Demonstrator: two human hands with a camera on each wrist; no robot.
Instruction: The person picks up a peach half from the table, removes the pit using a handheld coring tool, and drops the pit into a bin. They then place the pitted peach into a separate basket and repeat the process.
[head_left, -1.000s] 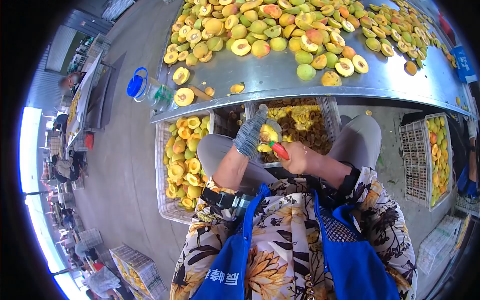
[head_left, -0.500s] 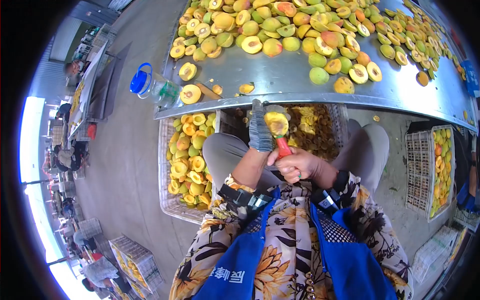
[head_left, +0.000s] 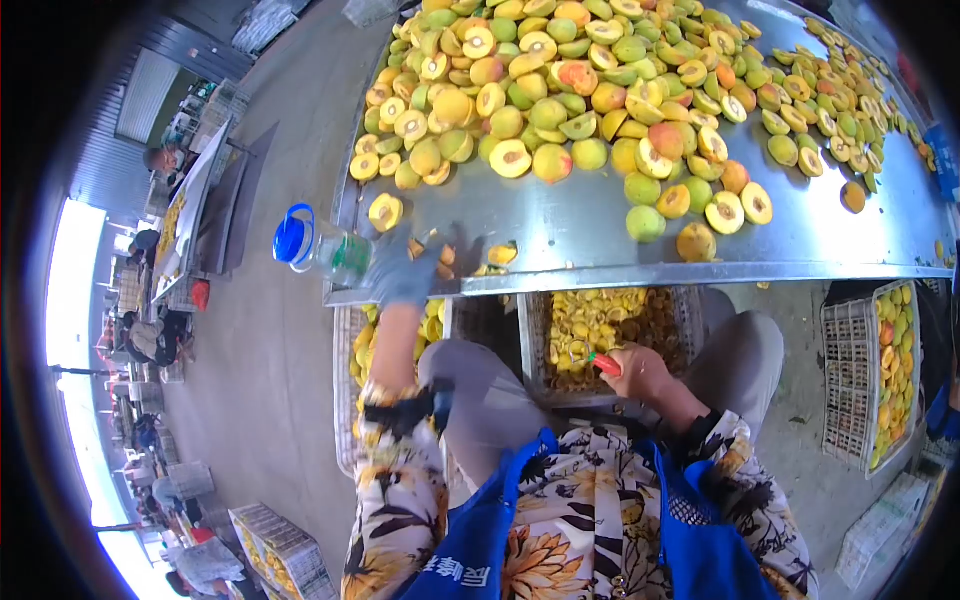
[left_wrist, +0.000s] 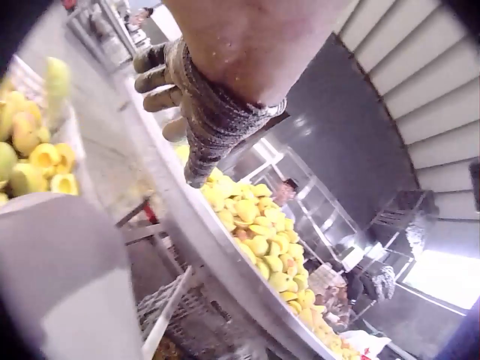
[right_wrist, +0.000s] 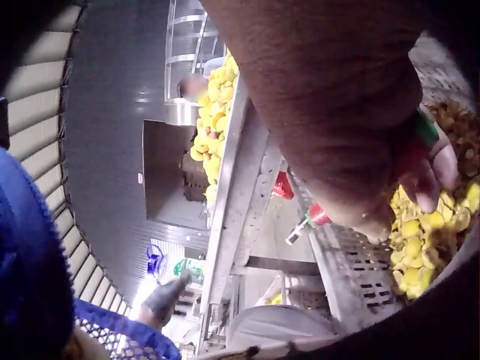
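My left hand [head_left: 403,275], in a grey glove and blurred by motion, reaches over the table's front edge near its left corner. In the left wrist view, the gloved hand [left_wrist: 202,112] has its fingers spread apart. Under and beside it, the table holds fruit scraps [head_left: 501,254] and a halved peach [head_left: 385,212]; part of that spot is hidden. My right hand [head_left: 645,375] grips the red handle [head_left: 604,364] of a pitting tool whose thin metal loop [head_left: 578,352] points left, above a crate [head_left: 535,345] of pits and yellow flesh.
A heap of halved peaches [head_left: 550,110] covers the back of the metal table [head_left: 600,255]. At its left corner lies a clear bottle with a blue lid [head_left: 292,240]. A crate of pitted halves [head_left: 346,400] stands by the left knee; another fruit crate [head_left: 850,380] stands at right.
The peach half worked between both hands is gone from them. My left hand has swung left and forward over the table edge. The right hand, still gripping the tool, has moved slightly right.
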